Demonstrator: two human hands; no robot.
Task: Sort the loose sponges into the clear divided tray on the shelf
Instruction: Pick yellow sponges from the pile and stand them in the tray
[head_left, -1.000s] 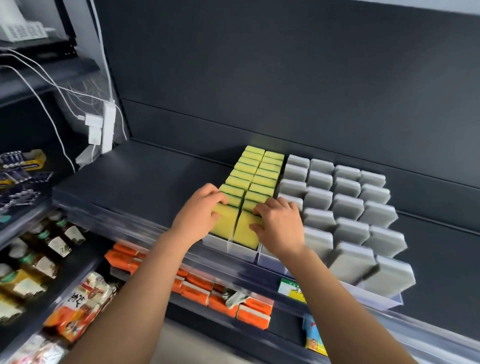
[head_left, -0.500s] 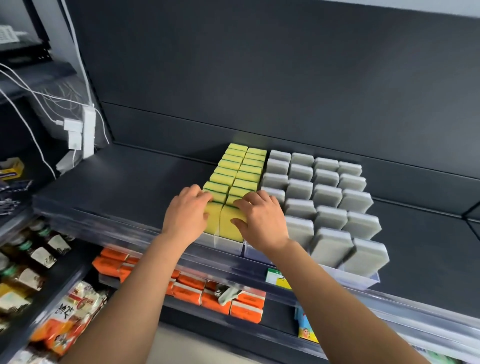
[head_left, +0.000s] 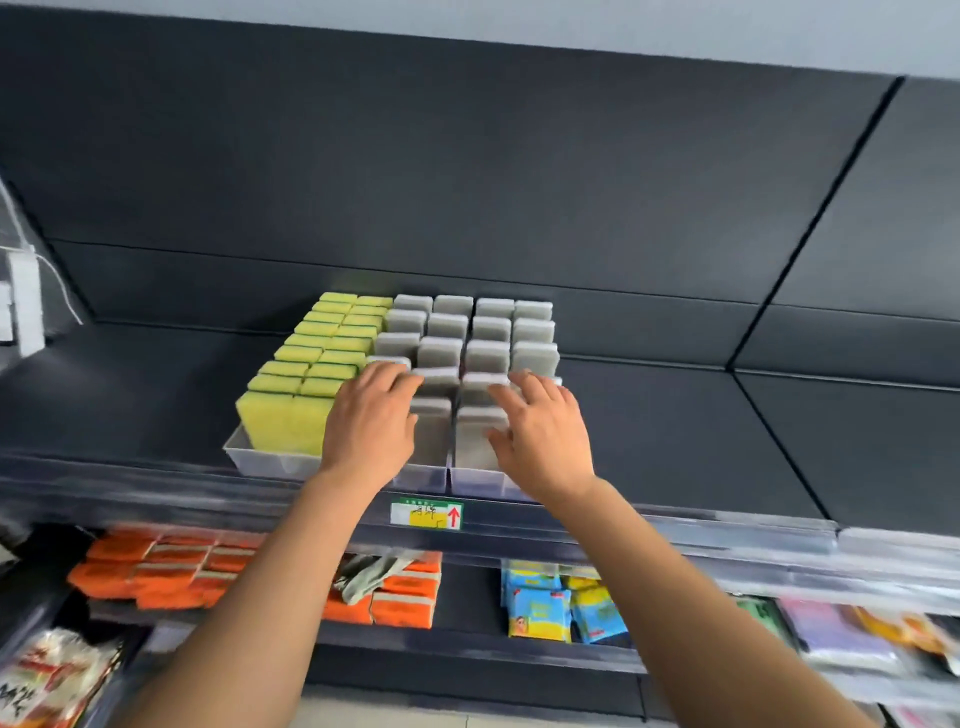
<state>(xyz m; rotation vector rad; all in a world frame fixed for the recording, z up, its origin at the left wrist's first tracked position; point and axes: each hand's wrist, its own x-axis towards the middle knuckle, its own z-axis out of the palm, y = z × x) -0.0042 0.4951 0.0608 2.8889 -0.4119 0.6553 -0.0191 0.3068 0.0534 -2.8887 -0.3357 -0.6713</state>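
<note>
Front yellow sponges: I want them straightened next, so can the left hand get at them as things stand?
Probably yes. The front yellow sponges stand uncovered just left of the left hand, which lies on the grey sponges; nothing stands between.

Bare left hand (head_left: 371, 423) and right hand (head_left: 545, 436) (forearms bare too)

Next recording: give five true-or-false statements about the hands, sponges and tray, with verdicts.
1. Yellow sponges and grey sponges stand in the clear divided tray. True.
2. The yellow sponges fill its rightmost columns. False: they fill the left ones.
3. The left hand and right hand rest on grey sponges. True.
4. One hand holds a sponge lifted clear of the tray. False: every visible sponge sits in it.
5. A price label with a red arrow sits below the tray. True.
</note>
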